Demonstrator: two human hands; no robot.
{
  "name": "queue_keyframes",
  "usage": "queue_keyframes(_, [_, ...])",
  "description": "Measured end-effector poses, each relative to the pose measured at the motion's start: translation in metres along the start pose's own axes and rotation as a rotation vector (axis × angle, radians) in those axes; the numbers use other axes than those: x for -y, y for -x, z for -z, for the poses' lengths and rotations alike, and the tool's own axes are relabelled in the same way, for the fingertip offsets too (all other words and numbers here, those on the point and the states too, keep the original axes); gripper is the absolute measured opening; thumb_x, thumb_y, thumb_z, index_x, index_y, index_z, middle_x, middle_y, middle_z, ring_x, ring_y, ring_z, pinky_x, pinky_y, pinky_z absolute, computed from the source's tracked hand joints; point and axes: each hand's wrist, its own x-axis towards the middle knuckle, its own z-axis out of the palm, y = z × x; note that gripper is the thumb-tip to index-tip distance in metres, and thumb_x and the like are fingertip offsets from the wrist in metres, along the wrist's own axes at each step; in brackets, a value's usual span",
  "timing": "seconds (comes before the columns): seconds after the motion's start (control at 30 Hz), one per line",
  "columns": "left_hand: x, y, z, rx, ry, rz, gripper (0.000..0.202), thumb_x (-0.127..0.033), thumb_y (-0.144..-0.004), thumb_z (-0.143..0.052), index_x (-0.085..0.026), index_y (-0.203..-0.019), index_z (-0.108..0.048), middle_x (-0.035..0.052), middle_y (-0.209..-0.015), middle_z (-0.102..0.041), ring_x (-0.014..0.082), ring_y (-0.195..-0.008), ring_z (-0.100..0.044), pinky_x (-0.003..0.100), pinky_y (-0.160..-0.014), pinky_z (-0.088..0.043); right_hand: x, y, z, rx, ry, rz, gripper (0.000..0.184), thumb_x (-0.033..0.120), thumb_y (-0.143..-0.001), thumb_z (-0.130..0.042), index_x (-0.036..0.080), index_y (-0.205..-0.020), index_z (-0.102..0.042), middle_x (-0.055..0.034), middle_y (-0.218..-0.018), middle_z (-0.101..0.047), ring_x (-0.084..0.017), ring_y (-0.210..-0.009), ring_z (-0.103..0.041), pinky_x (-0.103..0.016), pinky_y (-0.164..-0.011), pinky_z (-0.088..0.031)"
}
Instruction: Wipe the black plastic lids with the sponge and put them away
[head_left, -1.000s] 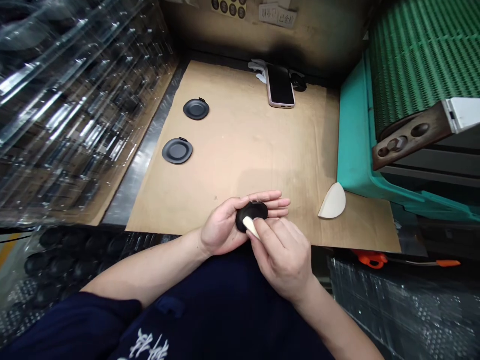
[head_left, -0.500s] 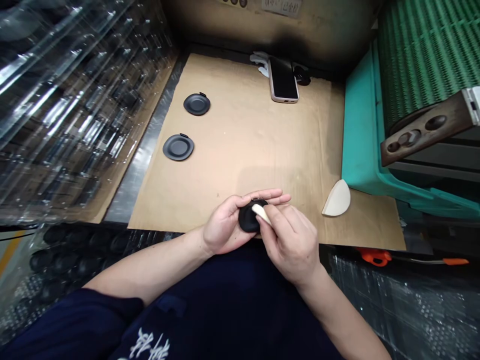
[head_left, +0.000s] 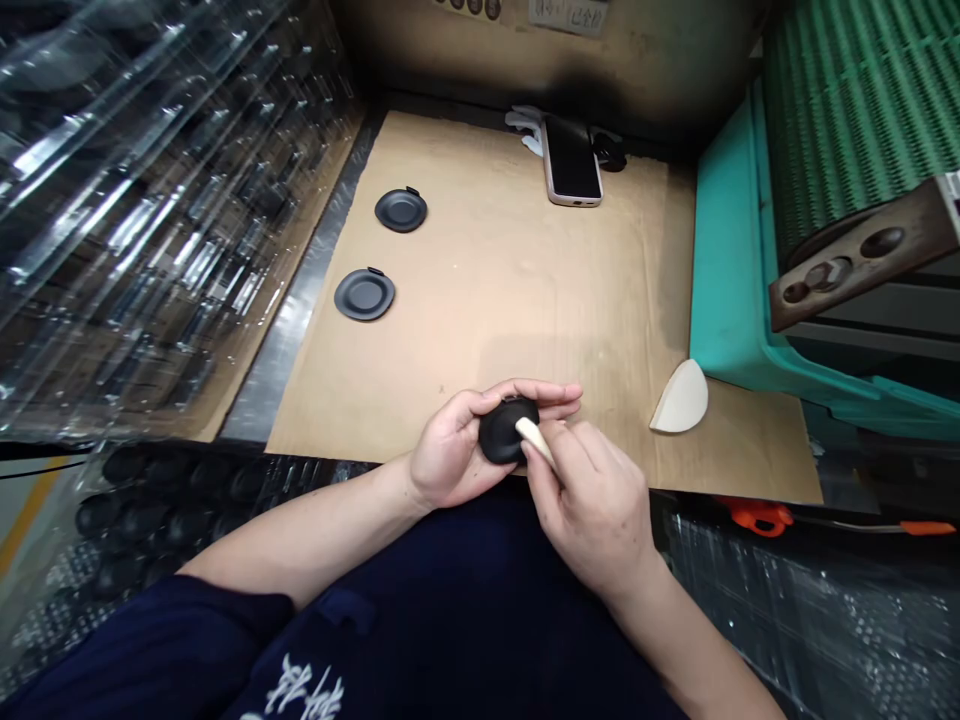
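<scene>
Near the front edge of the cardboard, my left hand (head_left: 455, 452) cradles a round black plastic lid-like part (head_left: 501, 436), thumb on its edge and fingers stretched out behind it. My right hand (head_left: 596, 490) pinches a cream-coloured pad (head_left: 535, 438), probably foam or felt, whose tip is over the black part; whether it touches cannot be made out. Two similar dark parts, one farther back (head_left: 401, 210) and one nearer (head_left: 364, 294), lie flat on the left of the cardboard. A cream half-round pad (head_left: 681, 398) lies to the right.
A phone (head_left: 571, 165) lies at the back of the cardboard sheet (head_left: 480, 280). On the right stands a turquoise bin (head_left: 727, 240) beside a green ribbed roll (head_left: 862, 110) with a metal bracket (head_left: 862, 250). Clear plastic trays (head_left: 165, 200) are stacked on the left. Orange-handled tools (head_left: 761, 517) sit at the front right.
My right hand has drawn the cream pad slightly to the right and toward me over the black part. My left hand still holds the part. The whole view has shifted a little.
</scene>
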Motion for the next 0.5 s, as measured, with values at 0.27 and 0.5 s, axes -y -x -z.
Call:
queue_keyframes(0.27, [-0.003,0.000,-0.009,-0.021,-0.040,-0.048,0.054,-0.044,-0.103,-0.029,-0.011,-0.105,-0.072,0.0187,-0.143,-0.061,0.0358,-0.145,-0.046,0.051,-0.126,-0.024,0.015,0.000,-0.014,-0.086,-0.190,0.022,0.017,0.018,-0.099,-0.056,0.012,-0.111,-0.065,-0.0075,-0.084,-0.067,-0.018,-0.074,-0.064,-0.031,-0.067,-0.052])
queue_keyframes(0.5, [-0.005,0.003,-0.007,-0.015,-0.058,-0.008,0.068,-0.065,-0.102,-0.027,-0.013,-0.105,-0.071,0.0181,-0.150,-0.054,0.0371,-0.148,-0.042,0.051,-0.125,-0.026,0.010,-0.006,-0.014,-0.078,-0.202,0.097,0.018,0.016,-0.098,-0.057,0.014,-0.115,-0.064,-0.0082,-0.088,-0.070,-0.019,-0.078,-0.067,-0.033,-0.072,-0.056])
